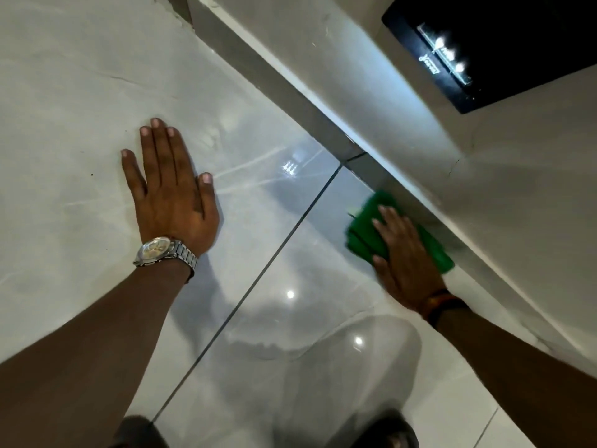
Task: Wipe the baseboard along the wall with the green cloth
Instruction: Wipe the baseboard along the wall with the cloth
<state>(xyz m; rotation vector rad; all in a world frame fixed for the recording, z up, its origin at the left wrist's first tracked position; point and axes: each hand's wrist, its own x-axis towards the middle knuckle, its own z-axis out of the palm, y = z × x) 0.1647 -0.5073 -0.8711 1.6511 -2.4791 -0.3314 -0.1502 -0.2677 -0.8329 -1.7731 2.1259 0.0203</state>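
A grey baseboard (284,92) runs diagonally from the upper left to the lower right, where the wall meets the glossy tiled floor. The green cloth (365,227) is pressed flat against the baseboard right of centre. My right hand (403,260) lies on top of the cloth with fingers stretched, pressing it to the baseboard; part of the cloth is hidden under the palm. My left hand (171,195), with a metal watch on the wrist, rests flat on the floor at left, fingers spread, holding nothing.
A white wall (420,118) rises above the baseboard. A black glossy panel (504,43) with light reflections hangs on it at the top right. A dark grout line (258,276) crosses the floor diagonally. My knees show at the bottom edge.
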